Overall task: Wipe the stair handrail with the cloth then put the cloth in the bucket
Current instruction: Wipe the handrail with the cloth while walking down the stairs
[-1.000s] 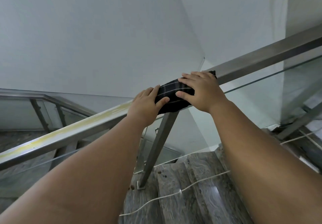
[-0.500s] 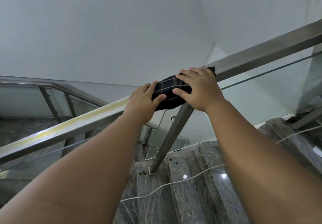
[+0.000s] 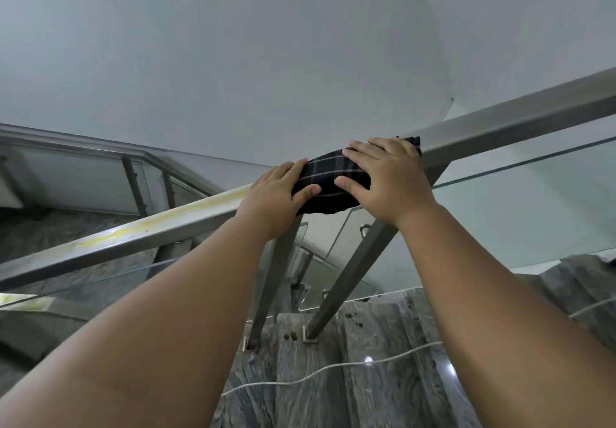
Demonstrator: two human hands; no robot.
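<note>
A dark plaid cloth [image 3: 330,181] is draped over the sloping steel handrail [image 3: 500,124]. My left hand [image 3: 276,194] presses its lower end, thumb on the fabric and fingers over the rail's far side. My right hand [image 3: 390,174] lies flat on the cloth's upper end, fingers spread. Below the hands the rail carries yellowish streaks [image 3: 186,214]. No bucket is in view.
Two slanted steel posts [image 3: 350,274] hold the rail above grey marble steps [image 3: 333,361]. Glass panels [image 3: 520,207] fill the balustrade. A white cord [image 3: 326,367] trails across the steps. A lower railing [image 3: 100,151] runs along the landing at left.
Both hands and the cloth have slid up the rail, past the post, and the view has tilted so a second post and more steps show.
</note>
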